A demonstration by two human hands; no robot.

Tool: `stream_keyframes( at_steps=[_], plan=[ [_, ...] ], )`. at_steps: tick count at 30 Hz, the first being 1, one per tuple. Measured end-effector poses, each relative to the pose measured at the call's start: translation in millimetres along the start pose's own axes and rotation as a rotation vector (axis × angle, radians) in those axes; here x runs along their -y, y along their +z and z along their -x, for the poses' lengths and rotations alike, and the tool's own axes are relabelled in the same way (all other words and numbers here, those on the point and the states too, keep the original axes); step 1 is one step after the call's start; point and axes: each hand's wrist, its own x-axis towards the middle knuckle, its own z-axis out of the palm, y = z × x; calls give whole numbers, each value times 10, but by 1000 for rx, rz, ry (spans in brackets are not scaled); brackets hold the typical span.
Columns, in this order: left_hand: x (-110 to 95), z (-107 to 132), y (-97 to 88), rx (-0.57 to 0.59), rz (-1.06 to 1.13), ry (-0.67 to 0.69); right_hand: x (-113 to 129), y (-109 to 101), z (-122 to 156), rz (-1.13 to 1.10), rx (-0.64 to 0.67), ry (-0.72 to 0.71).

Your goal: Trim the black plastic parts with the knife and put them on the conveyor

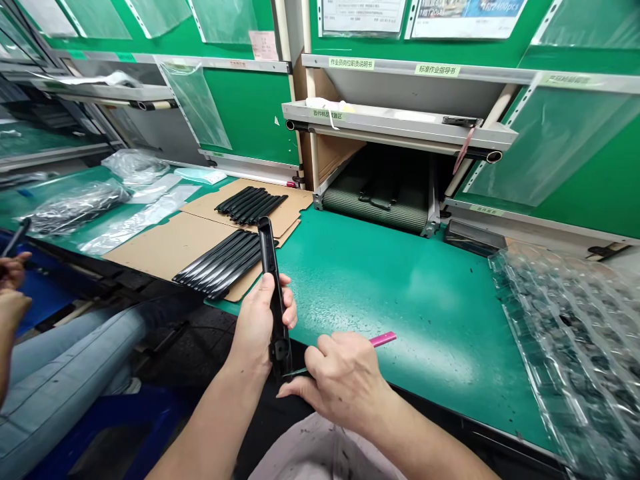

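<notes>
At the far left edge, a co-worker's hands [11, 290] grip a thin dark piece, above a leg in pale blue jeans [80, 353]. On the green table [400, 273] next to them lie a plastic-wrapped bundle [75, 207], a crumpled clear bag [135, 167] and flat clear bags [140, 220], with a light blue folded item [201, 175] near the back. Next comes a sheet of cardboard [150, 248] bearing two groups of glossy black strips: a farther row [250, 205] and a nearer row [220, 263], both laid side by side on a slant. Just right of the nearer row, the person's left hand [260, 320] has its fingers clamped around a long black part [269, 257], held tilted near upright over the table's front edge. At its lower end is the right hand [345, 377], fingers closed on a pink-ended tool [384, 339]; its thin dark tip shows by the thumb, and whether it touches the part I cannot tell. Behind, a ribbed conveyor belt [380, 210] carries dark pieces beneath a narrow shelf [400, 123]. Farther right sit a dark box [474, 237] and clear molded plastic trays [565, 347].
</notes>
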Motion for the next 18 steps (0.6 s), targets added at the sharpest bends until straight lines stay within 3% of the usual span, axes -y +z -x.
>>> stream_keyframes(
  at_steps=[6, 13, 18],
  plan=[
    [-54, -18, -3, 19, 111, -4, 65, 72, 93, -85, -79, -94],
    [-91, 62, 45, 138, 388, 49, 211, 80, 94, -651, -96, 333],
    [-90, 103, 105, 7, 263, 186, 217, 20, 38, -654, -116, 355]
  ],
)
